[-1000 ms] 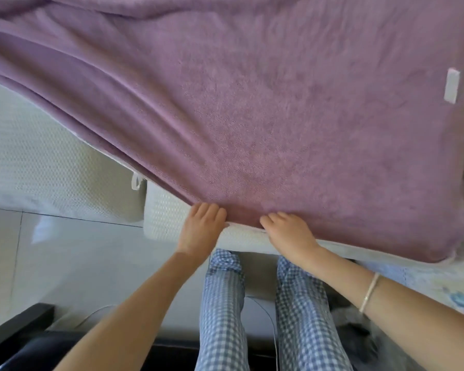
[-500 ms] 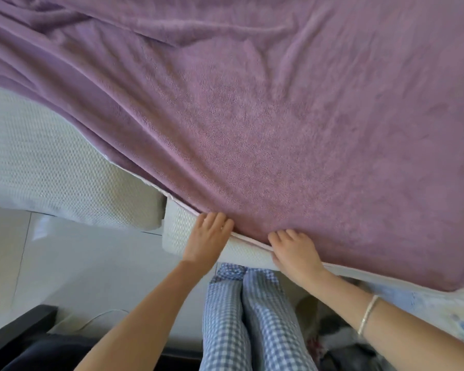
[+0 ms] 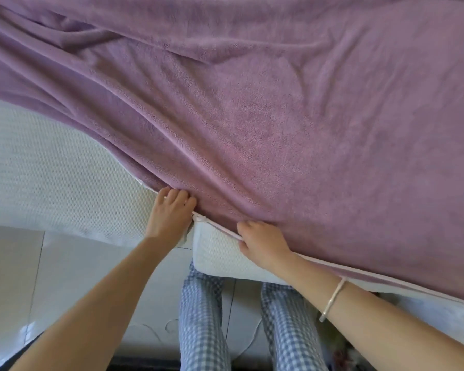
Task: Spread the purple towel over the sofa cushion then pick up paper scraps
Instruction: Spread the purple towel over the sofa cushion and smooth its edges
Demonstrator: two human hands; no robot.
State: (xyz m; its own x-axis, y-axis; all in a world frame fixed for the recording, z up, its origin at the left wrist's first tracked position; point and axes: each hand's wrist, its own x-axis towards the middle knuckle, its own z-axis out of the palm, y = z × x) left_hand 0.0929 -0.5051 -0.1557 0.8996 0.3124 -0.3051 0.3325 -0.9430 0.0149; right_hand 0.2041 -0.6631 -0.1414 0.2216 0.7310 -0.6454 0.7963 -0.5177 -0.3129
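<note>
Pale floor tiles (image 3: 78,277) and my checked trousers (image 3: 201,330) lie on the near side of the purple towel (image 3: 252,116). The towel fills most of the view and rests, creased, over the white sofa cushion (image 3: 51,183). To the towel's left, a broad part of that cushion is bare. The towel's near hem runs obliquely, farther from me at its left end and nearer at its right. Both my hands sit on this hem, close together. My left hand (image 3: 169,212) has its fingers curled onto the edge, the tips hidden in the pile. My right hand (image 3: 263,245) has its fingers bent over the hem, clamped on it. A small loop (image 3: 200,218) shows on the hem between them. The towel extends away from my fingers. My left hand is nearer the bare cushion, so I judge the coming pull should go leftward. No paper scraps are visible.
</note>
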